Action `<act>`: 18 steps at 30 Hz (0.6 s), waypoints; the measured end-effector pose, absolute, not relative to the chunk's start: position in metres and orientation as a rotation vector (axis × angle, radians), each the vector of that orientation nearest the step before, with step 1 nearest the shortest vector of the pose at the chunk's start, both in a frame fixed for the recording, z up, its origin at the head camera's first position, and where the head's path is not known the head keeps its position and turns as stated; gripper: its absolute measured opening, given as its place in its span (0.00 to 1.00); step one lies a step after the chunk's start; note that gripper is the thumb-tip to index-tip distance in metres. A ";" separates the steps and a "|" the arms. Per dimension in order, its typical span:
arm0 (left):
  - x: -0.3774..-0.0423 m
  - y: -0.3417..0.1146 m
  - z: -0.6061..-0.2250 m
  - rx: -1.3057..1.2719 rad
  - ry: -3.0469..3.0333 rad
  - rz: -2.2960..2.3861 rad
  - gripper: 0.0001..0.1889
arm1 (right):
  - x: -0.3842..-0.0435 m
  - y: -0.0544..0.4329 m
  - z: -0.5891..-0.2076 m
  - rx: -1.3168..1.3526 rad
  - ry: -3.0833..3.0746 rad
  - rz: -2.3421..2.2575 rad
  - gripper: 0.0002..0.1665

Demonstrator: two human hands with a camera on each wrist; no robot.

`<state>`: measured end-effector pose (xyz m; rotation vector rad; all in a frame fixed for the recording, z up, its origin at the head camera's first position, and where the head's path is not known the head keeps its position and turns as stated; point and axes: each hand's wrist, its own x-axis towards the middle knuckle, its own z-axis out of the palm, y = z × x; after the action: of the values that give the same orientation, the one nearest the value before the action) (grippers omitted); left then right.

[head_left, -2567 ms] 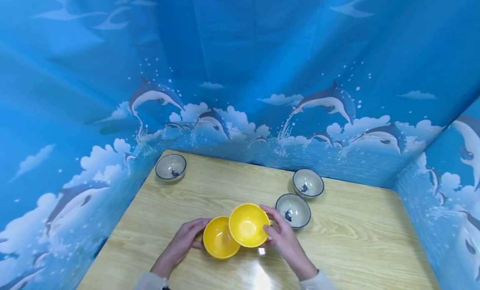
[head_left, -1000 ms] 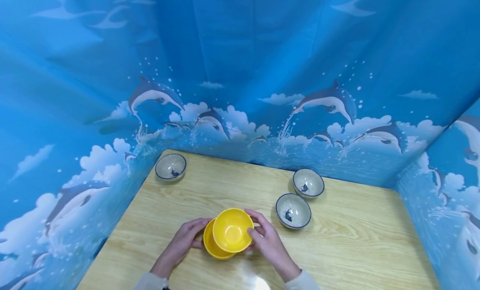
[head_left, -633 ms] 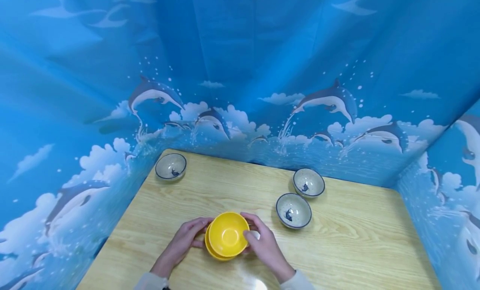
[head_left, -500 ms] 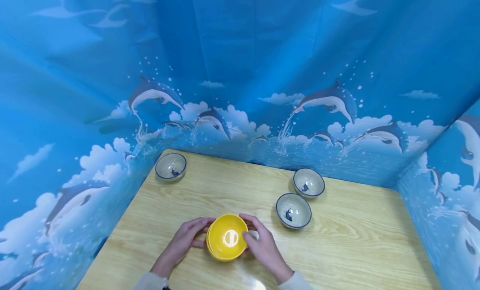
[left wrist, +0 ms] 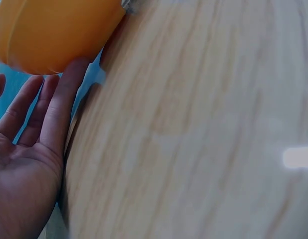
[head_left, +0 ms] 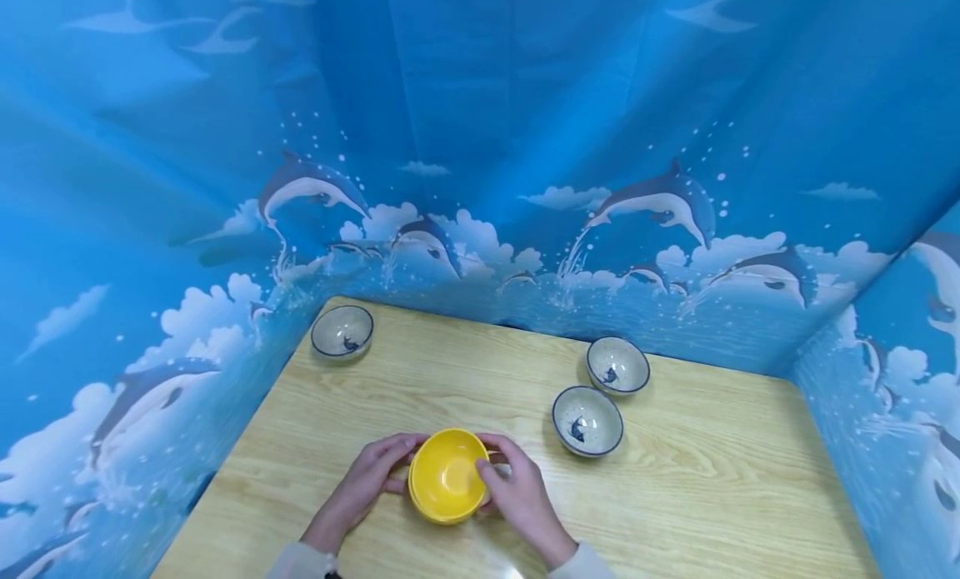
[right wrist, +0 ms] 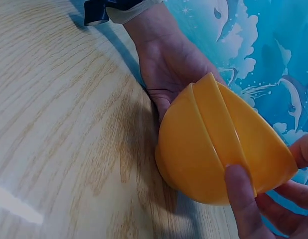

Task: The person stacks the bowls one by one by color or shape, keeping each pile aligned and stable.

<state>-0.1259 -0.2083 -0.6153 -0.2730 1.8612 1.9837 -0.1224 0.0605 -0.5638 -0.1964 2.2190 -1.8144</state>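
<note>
Two yellow bowls are nested, the upper bowl (head_left: 448,471) sitting inside the lower bowl (right wrist: 184,149), whose rim shows just below in the right wrist view. My right hand (head_left: 519,491) pinches the upper bowl at its right side, thumb over the rim and fingers on the outer wall. On the left side, my left hand (head_left: 371,477) touches the bowl wall. Its fingers (left wrist: 59,109) look fairly straight in the left wrist view, tips against the yellow side.
Two speckled grey bowls with blue rims, a nearer bowl (head_left: 587,421) and a farther bowl (head_left: 617,366), stand to the right. A similar bowl (head_left: 342,332) stands at the table's far left corner. A blue dolphin-print curtain (head_left: 480,187) borders the wooden table (head_left: 712,462).
My right hand has brought the upper yellow bowl leftward and down, from partly overlapping the other yellow bowl to resting inside it. My left hand has stayed nearly in place.
</note>
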 end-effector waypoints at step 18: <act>-0.123 -0.203 -0.615 -0.284 1.909 1.979 0.34 | -0.124 0.059 -0.570 -0.208 2.372 -1.740 0.18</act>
<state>-0.1230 -0.2035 -0.6149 -0.2838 1.9089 1.9790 -0.1242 0.0588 -0.5697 -0.2078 2.3721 -1.7403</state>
